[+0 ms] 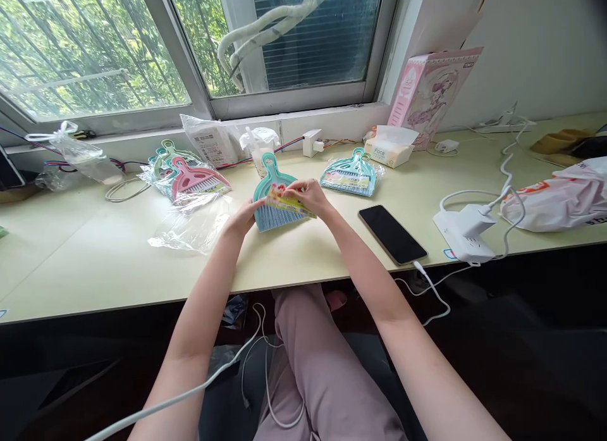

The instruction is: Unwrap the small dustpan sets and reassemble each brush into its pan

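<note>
In the middle of the table, my left hand (243, 217) is closed on the left edge of a teal mini dustpan (271, 167). A brush with blue and white bristles (281, 219) is nested in it. My right hand (312, 197) pinches a yellow printed card (290, 204) that lies across the front of the set. To the left lies a crumpled clear plastic bag (192, 229). Behind that bag, a pink dustpan set (196, 178) rests on several green and teal ones. Right of my hands lies another wrapped teal dustpan set (349, 173).
A black phone (392, 234) on a charging cable lies near the table's front edge. Further right are a white power strip (462, 235) and a white plastic bag (559, 197). A tissue pack (391, 145) and a pink box (434, 99) stand at the back. A white cable hangs across my lap.
</note>
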`<state>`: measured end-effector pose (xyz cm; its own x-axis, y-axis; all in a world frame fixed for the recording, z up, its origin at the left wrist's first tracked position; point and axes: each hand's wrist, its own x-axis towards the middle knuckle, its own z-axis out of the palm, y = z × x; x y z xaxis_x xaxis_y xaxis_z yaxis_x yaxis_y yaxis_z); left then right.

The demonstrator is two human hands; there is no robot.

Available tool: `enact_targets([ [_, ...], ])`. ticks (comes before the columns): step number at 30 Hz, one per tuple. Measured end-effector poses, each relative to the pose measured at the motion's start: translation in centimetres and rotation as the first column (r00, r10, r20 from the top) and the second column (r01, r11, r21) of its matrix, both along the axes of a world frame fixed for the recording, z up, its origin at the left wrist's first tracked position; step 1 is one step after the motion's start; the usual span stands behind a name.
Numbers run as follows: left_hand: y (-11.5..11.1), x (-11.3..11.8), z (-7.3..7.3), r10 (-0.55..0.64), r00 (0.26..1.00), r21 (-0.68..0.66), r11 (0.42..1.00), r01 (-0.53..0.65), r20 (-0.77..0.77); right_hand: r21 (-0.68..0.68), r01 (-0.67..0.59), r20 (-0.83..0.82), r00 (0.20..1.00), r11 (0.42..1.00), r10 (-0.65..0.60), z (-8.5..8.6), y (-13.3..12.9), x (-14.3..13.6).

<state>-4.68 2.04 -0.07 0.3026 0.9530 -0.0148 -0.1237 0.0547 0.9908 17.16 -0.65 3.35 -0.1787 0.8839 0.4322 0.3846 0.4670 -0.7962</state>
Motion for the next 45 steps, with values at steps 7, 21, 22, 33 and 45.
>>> enact_targets([
  [7, -1.1, 0.4, 0.8, -0.09, 0.996, 0.004, 0.996, 0.09, -0.021, 0.216, -0.048, 0.517, 0.853, 0.975, -0.072, -0.4, -0.6, -0.8],
  [21, -1.0, 0.2, 0.8, -0.059, 0.997, 0.077, 0.995, 0.063, -0.058, 0.427, 0.084, 0.49, 0.815, 0.9, -0.309, -2.0, -0.7, -1.4],
  [22, -0.9, 0.1, 0.8, -0.045, 0.998, 0.078, 0.996, 0.048, -0.041, 0.439, 0.133, 0.456, 0.819, 0.889, -0.348, -1.9, -1.0, -1.4],
  [33, 0.3, -1.6, 1.2, 0.251, 0.946, 0.083, 0.959, -0.272, 0.205, -0.48, -0.091, 0.061, 0.989, 0.872, 0.137, -1.7, 0.2, -1.4],
  [45, 0.1, -0.8, 0.8, 0.156, 0.98, 0.131, 0.976, -0.172, 0.122, -0.481, -0.344, -0.718, 0.683, 0.806, -0.137, -4.5, 1.0, -4.0],
])
